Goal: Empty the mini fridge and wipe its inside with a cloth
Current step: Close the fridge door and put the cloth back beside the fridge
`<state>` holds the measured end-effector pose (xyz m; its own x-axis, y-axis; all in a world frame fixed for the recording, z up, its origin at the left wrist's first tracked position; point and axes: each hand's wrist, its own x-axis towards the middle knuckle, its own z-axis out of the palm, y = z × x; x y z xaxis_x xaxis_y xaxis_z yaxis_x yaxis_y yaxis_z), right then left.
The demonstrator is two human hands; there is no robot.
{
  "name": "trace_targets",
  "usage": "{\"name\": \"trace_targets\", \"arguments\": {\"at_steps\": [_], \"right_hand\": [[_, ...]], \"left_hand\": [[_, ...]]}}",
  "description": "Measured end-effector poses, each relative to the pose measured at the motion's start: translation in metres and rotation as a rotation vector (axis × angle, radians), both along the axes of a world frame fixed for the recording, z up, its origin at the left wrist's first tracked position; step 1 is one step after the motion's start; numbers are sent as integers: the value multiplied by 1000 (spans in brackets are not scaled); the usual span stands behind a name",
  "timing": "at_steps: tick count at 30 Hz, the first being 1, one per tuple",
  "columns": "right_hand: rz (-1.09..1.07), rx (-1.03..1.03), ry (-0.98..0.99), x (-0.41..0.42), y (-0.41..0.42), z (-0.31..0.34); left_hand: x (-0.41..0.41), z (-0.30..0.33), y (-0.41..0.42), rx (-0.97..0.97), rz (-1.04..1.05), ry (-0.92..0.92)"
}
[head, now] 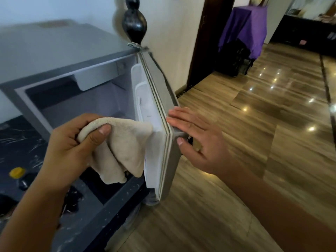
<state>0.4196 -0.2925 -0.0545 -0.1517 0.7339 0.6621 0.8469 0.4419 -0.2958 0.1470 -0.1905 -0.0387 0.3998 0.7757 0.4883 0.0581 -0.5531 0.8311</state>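
The grey mini fridge (54, 57) stands open in front of me, and its white inside (87, 106) shows no items. Its door (160, 99) swings out to the right, edge-on to me, with white shelves on its inner side. My left hand (72, 142) grips a beige cloth (123, 148), which hangs against the inner face of the door near its lower edge. My right hand (196, 139) lies flat on the door's outer face with the fingers spread and the thumb on the door's edge.
A dark marbled surface (21, 142) at the left bears a yellow cap (17, 172). A black ornament (134, 24) stands behind the fridge's top corner. Glossy wood floor (254, 124) stretches right toward a dark doorframe (201, 42) and purple-draped furniture (245, 24).
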Motion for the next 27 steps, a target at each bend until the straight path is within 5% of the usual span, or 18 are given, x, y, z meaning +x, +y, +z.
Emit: {"name": "trace_targets", "arguments": {"at_steps": [12,27], "right_hand": [[126,311,-7,-157,133,-27],[-22,274,-17,-257,251,-41]], "left_hand": [[-147,-9,25,-125,249,-116],[-194,-9,26,-25,336,-7]]}}
